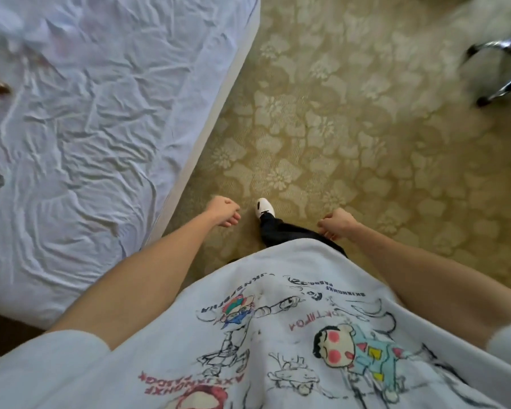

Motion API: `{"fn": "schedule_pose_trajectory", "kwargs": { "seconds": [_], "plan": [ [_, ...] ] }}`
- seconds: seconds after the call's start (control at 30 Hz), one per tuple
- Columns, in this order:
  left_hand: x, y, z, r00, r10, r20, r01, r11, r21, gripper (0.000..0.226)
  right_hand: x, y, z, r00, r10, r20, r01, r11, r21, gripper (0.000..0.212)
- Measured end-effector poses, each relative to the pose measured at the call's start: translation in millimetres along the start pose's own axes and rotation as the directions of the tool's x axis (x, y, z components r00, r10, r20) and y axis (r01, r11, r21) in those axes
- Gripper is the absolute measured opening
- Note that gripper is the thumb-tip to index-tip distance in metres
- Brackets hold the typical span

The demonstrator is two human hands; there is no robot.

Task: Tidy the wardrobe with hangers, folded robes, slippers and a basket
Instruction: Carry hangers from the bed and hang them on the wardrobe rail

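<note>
Beside one bed (95,119), two hands, left hand (223,212) and right hand (338,222), hang with fingers loosely curled, holding nothing.

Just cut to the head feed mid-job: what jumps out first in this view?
The white T-shirt with cartoon prints fills the bottom, with both bare arms reaching forward; the left hand and right hand hang loosely curled and hold nothing. A bed with a wrinkled white sheet takes the left side, and floral yellow-green carpet covers the right, one white shoe stepping onto it.

Olive floral carpet (351,137), white sheet (86,128)
</note>
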State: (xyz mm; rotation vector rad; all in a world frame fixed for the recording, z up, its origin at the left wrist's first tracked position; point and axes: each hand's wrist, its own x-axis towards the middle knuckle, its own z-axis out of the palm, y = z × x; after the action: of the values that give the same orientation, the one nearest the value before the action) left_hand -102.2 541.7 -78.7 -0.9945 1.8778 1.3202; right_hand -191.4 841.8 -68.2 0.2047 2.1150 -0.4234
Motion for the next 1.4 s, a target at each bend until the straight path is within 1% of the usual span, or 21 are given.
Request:
{"fn": "schedule_pose_trajectory", "kwargs": {
  "seconds": [0.1,0.23,0.37,0.5,0.57,0.7,0.77,0.83,0.93,1.07,1.17,1.2,1.27,1.33,1.4],
  "plan": [
    [33.3,45.8,-27.7,0.998,-0.048,-0.045,0.046,0.998,-0.04,0.02,40.8,-61.5,-52.0,0.998,-0.058,0.014,0.059,0.995,-0.076,0.024],
    [60.1,72.7,-70.6,0.984,-0.112,-0.135,0.092,0.985,-0.148,0.018,84.1,-174.0,-100.3,0.972,-0.23,0.052,0.236,0.95,-0.205,0.022],
    [70.4,63.2,-118.6,0.945,-0.248,-0.215,0.18,0.94,-0.291,0.015,104.4,-297.8,-99.5,0.91,-0.375,0.18,0.414,0.851,-0.324,0.022],
    [87.8,32.9,-159.0,0.888,-0.409,-0.209,0.264,0.827,-0.497,0.016,116.5,-415.4,-70.5,0.816,-0.468,0.339,0.576,0.706,-0.412,0.025],
    [98.7,22.7,-177.8,0.859,-0.461,-0.221,0.267,0.773,-0.575,0.015,118.2,-471.9,-50.8,0.768,-0.494,0.408,0.639,0.633,-0.437,0.027],
    [125.4,19.7,-222.3,0.826,-0.524,-0.209,0.242,0.664,-0.708,0.013,121.9,-571.4,-15.4,0.699,-0.481,0.529,0.715,0.474,-0.514,0.027],
    [136.7,26.5,-246.9,0.811,-0.552,-0.194,0.224,0.6,-0.768,0.011,125.7,-610.5,-6.5,0.688,-0.453,0.567,0.725,0.445,-0.525,0.025],
    [147.7,34.8,-274.3,0.803,-0.561,-0.203,0.193,0.567,-0.801,0.012,134.5,-646.2,-4.5,0.704,-0.413,0.578,0.71,0.408,-0.574,0.022],
    [161.7,46.1,-318.7,0.809,-0.547,-0.216,0.149,0.545,-0.825,0.017,160.8,-695.1,-12.6,0.721,-0.408,0.56,0.692,0.378,-0.615,0.024],
    [174.4,57.0,-371.3,0.795,-0.569,-0.209,0.123,0.49,-0.863,0.019,188.8,-750.9,-25.4,0.773,-0.338,0.537,0.625,0.256,-0.738,0.024],
    [183.5,58.6,-408.1,0.781,-0.591,-0.202,0.103,0.441,-0.891,0.017,203.9,-790.5,-21.1,0.785,-0.306,0.538,0.608,0.218,-0.763,0.024],
    [186.7,58.7,-418.3,0.775,-0.601,-0.194,0.098,0.418,-0.903,0.016,206.8,-803.0,-16.8,0.777,-0.305,0.551,0.618,0.204,-0.759,0.023],
    [194.0,56.9,-438.8,0.756,-0.627,-0.186,0.082,0.373,-0.924,0.015,212.6,-829.6,-1.9,0.738,-0.318,0.596,0.665,0.188,-0.723,0.023],
    [202.8,49.8,-459.8,0.728,-0.66,-0.185,0.065,0.336,-0.94,0.017,213.0,-858.1,20.5,0.692,-0.317,0.648,0.713,0.164,-0.681,0.022],
    [212.0,37.0,-482.9,0.694,-0.694,-0.192,0.036,0.3,-0.953,0.017,214.2,-886.4,51.6,0.659,-0.316,0.682,0.746,0.167,-0.644,0.021]
  ]
}}
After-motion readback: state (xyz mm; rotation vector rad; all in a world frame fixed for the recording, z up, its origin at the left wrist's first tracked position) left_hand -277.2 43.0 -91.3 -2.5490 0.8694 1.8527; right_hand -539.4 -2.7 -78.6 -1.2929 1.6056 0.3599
